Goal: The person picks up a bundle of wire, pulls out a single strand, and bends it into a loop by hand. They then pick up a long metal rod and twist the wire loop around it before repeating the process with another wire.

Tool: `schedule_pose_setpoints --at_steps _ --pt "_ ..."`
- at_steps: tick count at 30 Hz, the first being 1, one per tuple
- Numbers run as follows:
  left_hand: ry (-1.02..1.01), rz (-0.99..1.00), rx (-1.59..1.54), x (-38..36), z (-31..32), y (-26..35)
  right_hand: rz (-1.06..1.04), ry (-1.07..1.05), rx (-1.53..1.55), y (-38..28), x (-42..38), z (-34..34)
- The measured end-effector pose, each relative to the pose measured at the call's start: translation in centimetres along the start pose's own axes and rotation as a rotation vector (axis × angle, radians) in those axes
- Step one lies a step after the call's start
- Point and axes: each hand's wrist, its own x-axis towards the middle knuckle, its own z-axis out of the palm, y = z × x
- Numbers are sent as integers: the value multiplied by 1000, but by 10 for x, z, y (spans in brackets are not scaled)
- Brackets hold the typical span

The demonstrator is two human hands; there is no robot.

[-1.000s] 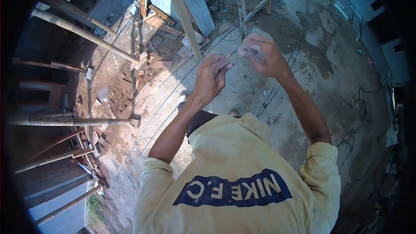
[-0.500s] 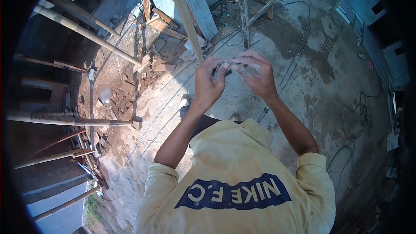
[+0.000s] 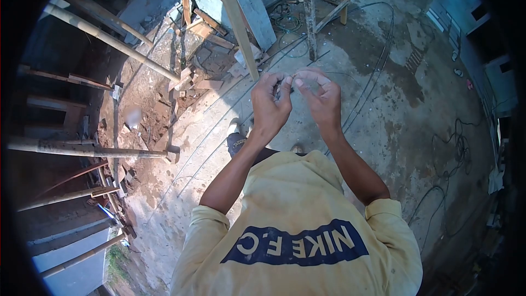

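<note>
"What's just changed up there?"

"My hands have closed in. A second ago they were apart, a small orange piece showing at my left fingertips; now my left hand (image 3: 272, 100) and right hand (image 3: 324, 101) meet tip to tip, over the concrete floor (image 3: 378, 170)."

"Holding what?"

"Both are pinched narrow, thumb to finger, on what looks like a thin strand (image 3: 346, 75), trailing right. It's too faint to name surely, and the orange piece is lost from view, perhaps behind my fingers."

"So what does that mean?"

"Both hands are now at one spot, I'd judge, for close fingertip work. A timber post (image 3: 234, 19) stands beyond, far left of them; black cable (image 3: 459, 142) lies well to the right."
</note>
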Motion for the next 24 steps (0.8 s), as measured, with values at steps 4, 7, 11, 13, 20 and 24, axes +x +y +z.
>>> schedule_pose_setpoints --at_steps 4,7,11,13,20,24 --pt "12 -19 10 2 4 5 -7 43 48 6 0 3" --pt "-1 -57 -8 2 3 12 -105 58 -103 1 -1 1" --pt "-56 -181 -26 4 1 9 -392 11 -397 5 2 -4" --pt "-80 -212 -15 4 1 1 -436 -19 -418 11 1 -5" --pt "-186 -185 9 8 -16 4 -5 -300 257 28 20 -21" --pt "-230 -85 86 8 -22 18 235 -495 291 36 36 -33"
